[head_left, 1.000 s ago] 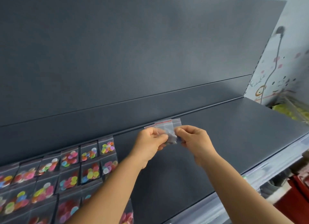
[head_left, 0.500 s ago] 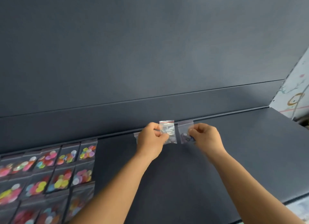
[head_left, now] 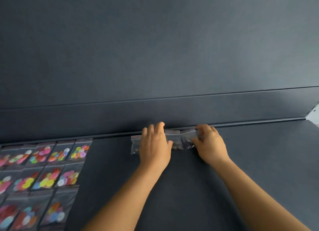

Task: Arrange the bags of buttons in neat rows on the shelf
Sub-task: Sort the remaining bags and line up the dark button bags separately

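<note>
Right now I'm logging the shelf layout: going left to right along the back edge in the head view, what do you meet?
Rows of colourful button bags → bare shelf → left hand on small clear bags → right hand → more bare shelf.

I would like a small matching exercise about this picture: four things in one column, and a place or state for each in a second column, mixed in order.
Things
1. left hand
2. right hand
3. bags with colourful buttons
4. shelf

Places or states
A. lie in rows at the far left of the shelf
B. dark grey, flat, bears all the bags
C. rests flat on the left end of the clear bags by the back edge
D. fingers curled at the right end of the clear bags

Pairs: 1-C, 2-D, 3-A, 4-B
</note>
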Demonstrator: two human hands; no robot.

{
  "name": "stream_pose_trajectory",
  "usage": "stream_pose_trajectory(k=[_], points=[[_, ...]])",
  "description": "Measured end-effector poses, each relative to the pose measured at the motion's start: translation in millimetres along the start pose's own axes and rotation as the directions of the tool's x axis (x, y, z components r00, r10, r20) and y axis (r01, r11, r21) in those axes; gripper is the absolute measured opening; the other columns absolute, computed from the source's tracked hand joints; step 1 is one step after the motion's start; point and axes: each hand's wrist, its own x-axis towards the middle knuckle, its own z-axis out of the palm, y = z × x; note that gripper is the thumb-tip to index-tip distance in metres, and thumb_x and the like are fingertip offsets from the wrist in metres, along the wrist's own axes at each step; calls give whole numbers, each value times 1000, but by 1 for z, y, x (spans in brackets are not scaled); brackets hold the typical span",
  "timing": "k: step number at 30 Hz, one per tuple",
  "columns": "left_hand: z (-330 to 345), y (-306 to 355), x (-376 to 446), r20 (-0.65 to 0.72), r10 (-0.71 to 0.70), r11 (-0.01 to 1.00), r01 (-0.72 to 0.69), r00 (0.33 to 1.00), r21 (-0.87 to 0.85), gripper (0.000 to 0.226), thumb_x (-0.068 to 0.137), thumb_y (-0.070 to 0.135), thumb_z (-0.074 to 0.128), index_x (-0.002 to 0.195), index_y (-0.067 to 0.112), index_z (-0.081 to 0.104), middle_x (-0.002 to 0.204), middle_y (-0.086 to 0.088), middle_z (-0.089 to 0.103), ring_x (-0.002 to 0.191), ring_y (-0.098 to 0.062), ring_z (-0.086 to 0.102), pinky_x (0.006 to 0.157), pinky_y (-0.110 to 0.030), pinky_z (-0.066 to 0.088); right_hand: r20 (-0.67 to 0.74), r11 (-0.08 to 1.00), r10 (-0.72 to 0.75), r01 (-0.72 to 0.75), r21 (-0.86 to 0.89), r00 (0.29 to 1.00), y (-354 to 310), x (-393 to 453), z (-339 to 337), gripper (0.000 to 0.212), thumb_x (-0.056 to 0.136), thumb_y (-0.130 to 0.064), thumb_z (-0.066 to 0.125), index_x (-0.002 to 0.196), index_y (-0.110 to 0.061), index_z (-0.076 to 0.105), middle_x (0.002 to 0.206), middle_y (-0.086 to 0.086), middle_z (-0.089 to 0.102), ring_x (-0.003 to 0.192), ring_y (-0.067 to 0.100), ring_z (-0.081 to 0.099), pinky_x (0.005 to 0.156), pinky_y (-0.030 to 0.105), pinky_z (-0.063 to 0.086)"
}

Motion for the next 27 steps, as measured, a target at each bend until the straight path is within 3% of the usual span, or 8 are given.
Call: stream_pose_trajectory(k=[2,6,11,15,17,20,22,27], points=[[-3,-4,-5,-7,117,993,-116,993,36,45,95,32,50,138,22,39,133,3,46,123,-20,34,103,-30,30,-4,997,-69,69,-43,998,2,-3,0,41,87,-19,60,127,-20,51,124,5,48,111,28,50,84,33,43],[-3,-5,-20,168,356,927,-370,919,63,41,100,26,40,139,15,43,146,0,37,136,-20,29,111,-30,22,46,965,-229,233,-122,972,6,-10,-1,31,89,-17,57,120,-21,60,121,4,52,113,27,47,85,33,43],[-1,-14,-25,199,346,927,-367,917,76,41,102,26,35,140,15,40,151,1,30,137,-17,28,112,-28,20,87,942,-297,307,-137,951,9,-9,4,18,89,-13,53,91,-22,69,95,-5,53,96,22,48,77,31,44],[-3,-13,-21,143,367,926,-376,919,44,40,101,26,36,138,14,45,149,2,34,136,-19,31,111,-28,23,63,950,-283,288,-117,957,9,-6,8,15,90,-18,53,87,-19,68,97,-3,58,97,21,48,78,32,45],[3,-13,-18,125,366,924,-376,922,65,34,99,22,43,129,9,54,141,-2,45,129,-23,41,106,-32,32,66,951,-283,289,-113,957,9,-3,10,15,90,-19,54,87,-21,68,97,-2,58,97,21,49,79,30,43],[14,-13,-14,47,362,924,-365,931,112,16,75,16,76,90,9,73,96,-2,69,88,-23,67,74,-29,54,73,951,-286,293,-102,955,8,-3,12,14,89,-19,56,87,-22,70,98,-2,60,98,22,50,79,26,39],[22,-14,-12,40,336,929,-338,941,147,21,58,19,88,72,16,73,77,5,68,70,-16,67,59,-22,54,73,949,-294,300,-98,953,8,-3,12,14,88,-18,57,88,-22,70,98,-2,61,98,22,50,78,24,36],[27,-9,-11,34,301,940,-302,953,161,23,53,23,90,67,17,73,70,5,68,65,-17,66,54,-22,54,89,947,-296,304,-100,951,7,-2,12,14,88,-18,57,89,-21,71,102,-1,62,101,22,50,79,24,37]])
